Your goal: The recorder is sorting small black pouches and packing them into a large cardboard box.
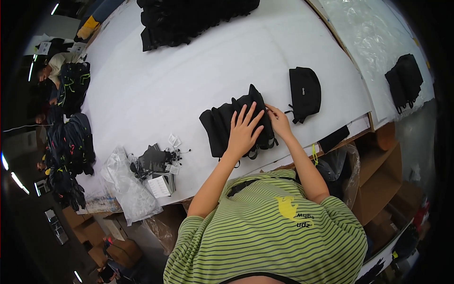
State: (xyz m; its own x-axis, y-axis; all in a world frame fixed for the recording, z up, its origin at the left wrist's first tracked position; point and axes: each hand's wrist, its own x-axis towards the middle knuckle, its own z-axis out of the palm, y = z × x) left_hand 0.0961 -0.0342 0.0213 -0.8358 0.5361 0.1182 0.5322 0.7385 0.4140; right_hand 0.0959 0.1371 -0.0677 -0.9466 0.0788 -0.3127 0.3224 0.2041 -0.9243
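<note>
Black pouches (220, 125) packed in 1 row on white table (170, 90); likely light, soft, best squeezed from both ends. Left hand (243, 133) spread wide atop; right hand (280, 124) at their right end, grip unclear.

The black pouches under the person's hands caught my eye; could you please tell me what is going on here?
The person's left hand is spread over a row of black pouches on the white table. The right hand is at the row's right end; whether it grips is unclear. A separate black pouch lies to the right, and clear plastic lies to the left.
</note>
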